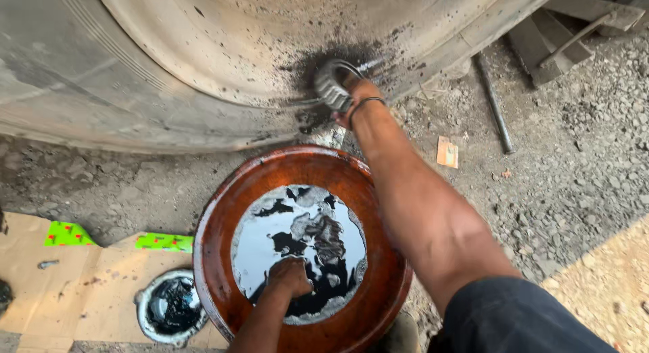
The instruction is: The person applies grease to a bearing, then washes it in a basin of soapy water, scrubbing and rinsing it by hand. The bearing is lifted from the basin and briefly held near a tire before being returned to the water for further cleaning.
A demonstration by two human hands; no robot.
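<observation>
Head view: right hand (351, 99) gripping bearing (331, 83) against far tyre (203, 49), left hand (289, 276) fisted in black oil of near brown basin (216, 258), contents hidden; best keeping bearing firmly held off the gravel.

Right hand (355, 99): I see it bare, a thin dark band around the wrist.
Left hand (289, 277): I see it bare, ungloved, smeared with black oily grime.
Forearms: bare, no sleeves.
Clothing: dark blue-black fabric, lower right.
</observation>
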